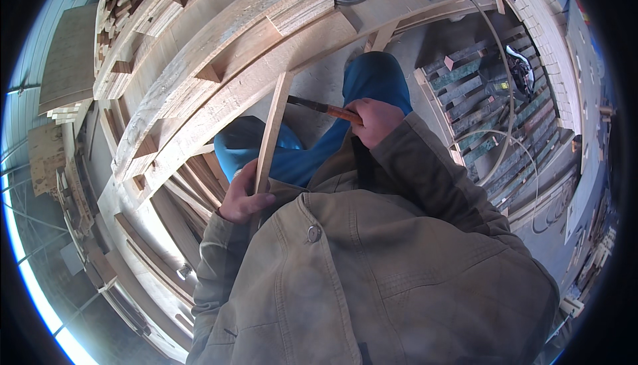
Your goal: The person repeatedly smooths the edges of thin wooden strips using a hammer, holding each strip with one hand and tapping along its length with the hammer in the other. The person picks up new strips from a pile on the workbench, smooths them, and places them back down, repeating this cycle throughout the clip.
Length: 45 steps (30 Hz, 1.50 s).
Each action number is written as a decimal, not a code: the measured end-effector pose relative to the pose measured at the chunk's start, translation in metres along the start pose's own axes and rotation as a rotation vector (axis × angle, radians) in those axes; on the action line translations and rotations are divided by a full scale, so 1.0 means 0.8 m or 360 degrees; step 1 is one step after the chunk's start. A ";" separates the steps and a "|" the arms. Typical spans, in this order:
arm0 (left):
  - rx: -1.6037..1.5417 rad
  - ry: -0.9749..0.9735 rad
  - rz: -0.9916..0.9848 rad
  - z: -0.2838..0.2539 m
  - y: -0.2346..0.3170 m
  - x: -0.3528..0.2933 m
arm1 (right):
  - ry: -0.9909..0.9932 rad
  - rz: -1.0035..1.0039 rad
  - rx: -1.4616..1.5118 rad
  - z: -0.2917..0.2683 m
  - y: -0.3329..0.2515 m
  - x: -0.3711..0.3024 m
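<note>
Left hand point(244, 195) wraps the lower end of a thin wooden slat point(272, 129) leaning up to the workbench frame point(219, 92); right hand point(372, 120) fists an orange-handled chisel point(319, 106) whose blade meets the slat: a slip could gouge wood or the blue-trousered knee point(249, 142).

jacket point(372, 265): olive-drab canvas, worn and faded | seams: stitched panels across chest and sleeves | button point(314, 233): one round, dull metal | cuffs: loose, long sleeves | trousers point(372, 79): bright blue | hands: bare, ungloved
</note>
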State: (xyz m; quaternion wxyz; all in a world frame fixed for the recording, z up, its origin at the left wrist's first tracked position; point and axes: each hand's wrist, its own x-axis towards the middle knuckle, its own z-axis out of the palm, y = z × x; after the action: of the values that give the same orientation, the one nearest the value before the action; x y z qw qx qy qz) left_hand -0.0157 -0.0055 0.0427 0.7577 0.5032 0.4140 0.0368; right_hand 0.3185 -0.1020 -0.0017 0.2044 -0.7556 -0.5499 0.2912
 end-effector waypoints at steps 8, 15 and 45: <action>-0.0006 -0.0095 0.0022 -0.005 -0.002 -0.003 | -0.0073 0.0098 0.0091 0.002 -0.002 0.001; -0.0064 -0.0113 0.0005 -0.005 -0.004 -0.002 | 0.0003 0.0009 0.0140 0.006 0.001 0.002; 0.0092 -0.0048 -0.0109 -0.001 0.006 -0.004 | -0.0357 0.0099 0.0258 -0.005 0.004 0.004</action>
State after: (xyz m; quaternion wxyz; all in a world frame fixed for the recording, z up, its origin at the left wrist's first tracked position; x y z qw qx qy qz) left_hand -0.0166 -0.0036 0.0485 0.7499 0.5108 0.4204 -0.0088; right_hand 0.3241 -0.1002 -0.0011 0.1929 -0.7161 -0.5203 0.4234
